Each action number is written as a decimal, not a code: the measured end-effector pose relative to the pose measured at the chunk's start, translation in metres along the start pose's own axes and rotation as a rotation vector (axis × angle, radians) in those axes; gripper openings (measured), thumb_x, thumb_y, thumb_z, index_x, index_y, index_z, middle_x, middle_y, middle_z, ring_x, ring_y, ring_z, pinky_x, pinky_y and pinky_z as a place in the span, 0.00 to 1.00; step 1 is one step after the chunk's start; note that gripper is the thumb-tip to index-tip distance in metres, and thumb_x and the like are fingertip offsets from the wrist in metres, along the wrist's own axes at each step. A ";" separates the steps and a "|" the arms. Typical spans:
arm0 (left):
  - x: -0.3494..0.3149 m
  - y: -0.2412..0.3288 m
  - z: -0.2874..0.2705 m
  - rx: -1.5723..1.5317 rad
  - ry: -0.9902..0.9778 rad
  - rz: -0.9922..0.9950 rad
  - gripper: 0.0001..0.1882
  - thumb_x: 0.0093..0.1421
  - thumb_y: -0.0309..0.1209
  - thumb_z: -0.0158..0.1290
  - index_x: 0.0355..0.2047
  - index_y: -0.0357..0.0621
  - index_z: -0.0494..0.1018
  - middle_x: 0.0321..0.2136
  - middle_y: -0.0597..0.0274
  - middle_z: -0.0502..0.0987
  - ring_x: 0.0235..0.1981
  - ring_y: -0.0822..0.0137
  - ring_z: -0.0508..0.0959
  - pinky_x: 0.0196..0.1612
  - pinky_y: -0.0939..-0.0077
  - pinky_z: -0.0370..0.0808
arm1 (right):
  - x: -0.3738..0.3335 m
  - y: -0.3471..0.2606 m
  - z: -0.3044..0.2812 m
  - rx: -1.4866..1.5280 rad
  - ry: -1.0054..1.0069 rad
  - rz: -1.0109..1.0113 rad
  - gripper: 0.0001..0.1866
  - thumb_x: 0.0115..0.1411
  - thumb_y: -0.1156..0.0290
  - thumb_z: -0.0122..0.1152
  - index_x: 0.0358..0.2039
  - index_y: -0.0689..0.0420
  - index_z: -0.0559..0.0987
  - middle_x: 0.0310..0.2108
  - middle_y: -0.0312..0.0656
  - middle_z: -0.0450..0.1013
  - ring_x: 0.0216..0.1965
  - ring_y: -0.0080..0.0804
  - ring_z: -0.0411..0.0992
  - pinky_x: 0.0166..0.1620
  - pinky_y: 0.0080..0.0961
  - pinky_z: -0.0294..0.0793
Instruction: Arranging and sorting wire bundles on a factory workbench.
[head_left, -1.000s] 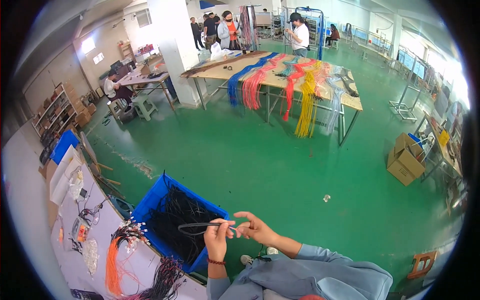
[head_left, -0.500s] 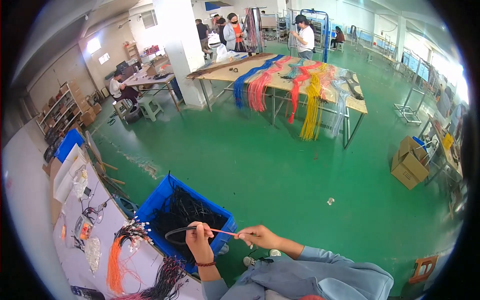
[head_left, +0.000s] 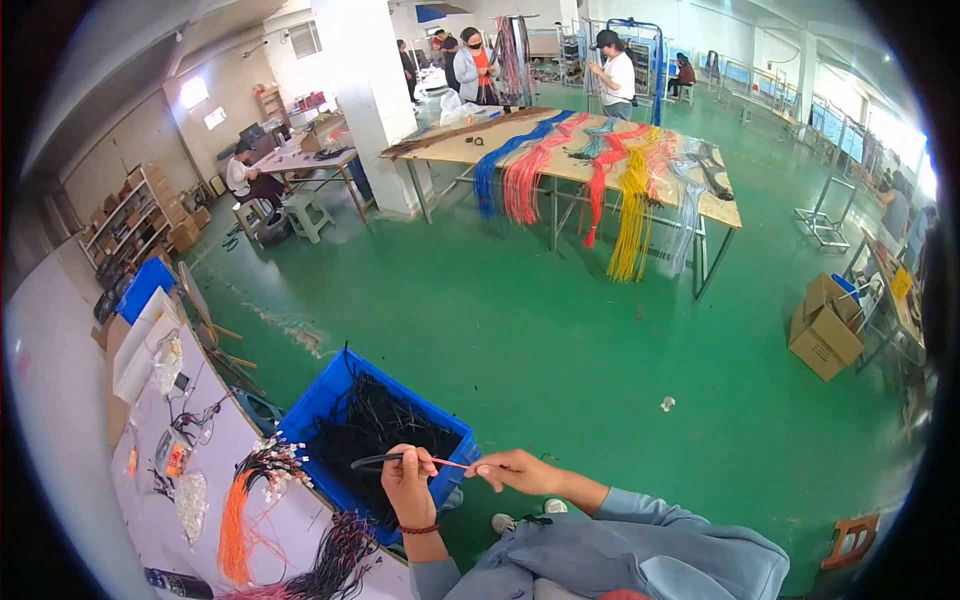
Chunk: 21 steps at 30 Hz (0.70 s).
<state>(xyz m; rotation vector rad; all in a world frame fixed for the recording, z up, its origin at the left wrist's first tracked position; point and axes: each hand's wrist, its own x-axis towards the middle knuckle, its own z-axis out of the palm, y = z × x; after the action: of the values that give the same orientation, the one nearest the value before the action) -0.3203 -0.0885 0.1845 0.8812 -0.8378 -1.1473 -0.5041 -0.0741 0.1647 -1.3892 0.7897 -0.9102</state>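
My left hand (head_left: 409, 492) pinches a black tube (head_left: 374, 461), whose free end sticks out to the left. A thin red wire (head_left: 450, 463) runs from that hand across to my right hand (head_left: 520, 472), where closed fingers hold it. Both hands are above the right side of a blue crate (head_left: 330, 376). Many loose black strips or tubes (head_left: 375, 420) lie heaped inside it. Whether the wire passes inside the tube is hidden by my left fingers.
A table (head_left: 215, 400) on the left carries orange wires (head_left: 234, 530) with white connectors and a dark wire bundle (head_left: 335, 550). Ahead stands a large table (head_left: 450, 150) draped with coloured wires. A cardboard box (head_left: 825, 330) sits at right. Several people work farther off.
The black tube, curved in a loop before, now looks straighter and points left. My hands stay nearly in place, the red wire still between them. The whole view has shifted slightly.
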 end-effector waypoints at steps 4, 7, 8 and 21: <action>-0.005 0.002 0.005 0.107 -0.075 -0.088 0.07 0.62 0.28 0.45 0.33 0.35 0.69 0.25 0.59 0.75 0.23 0.76 0.72 0.28 0.84 0.71 | 0.003 0.003 -0.001 -0.299 0.100 -0.163 0.13 0.64 0.65 0.47 0.36 0.59 0.77 0.22 0.40 0.72 0.23 0.24 0.67 0.29 0.24 0.67; -0.015 -0.001 0.025 0.187 -0.219 -0.101 0.09 0.62 0.28 0.45 0.30 0.34 0.70 0.26 0.57 0.76 0.23 0.75 0.73 0.28 0.83 0.71 | 0.011 -0.012 0.005 -0.349 0.141 -0.242 0.12 0.63 0.66 0.48 0.35 0.59 0.77 0.23 0.42 0.72 0.23 0.26 0.67 0.29 0.26 0.67; -0.012 -0.006 0.021 0.163 -0.216 -0.078 0.08 0.62 0.28 0.45 0.30 0.34 0.69 0.24 0.59 0.75 0.22 0.75 0.72 0.27 0.84 0.70 | 0.012 -0.014 0.003 -0.350 0.140 -0.243 0.12 0.63 0.66 0.48 0.35 0.59 0.77 0.23 0.42 0.72 0.23 0.26 0.67 0.29 0.26 0.67; -0.009 0.004 0.009 0.214 -0.169 -0.100 0.06 0.61 0.26 0.46 0.32 0.34 0.69 0.24 0.59 0.76 0.22 0.76 0.72 0.27 0.85 0.71 | 0.006 -0.006 0.003 -0.440 0.159 -0.284 0.11 0.60 0.68 0.53 0.39 0.59 0.77 0.30 0.47 0.75 0.26 0.39 0.72 0.30 0.30 0.70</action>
<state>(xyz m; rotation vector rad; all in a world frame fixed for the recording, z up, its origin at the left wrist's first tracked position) -0.3291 -0.0801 0.1907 1.0203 -1.0803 -1.2476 -0.4991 -0.0781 0.1717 -1.8648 0.9687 -1.1207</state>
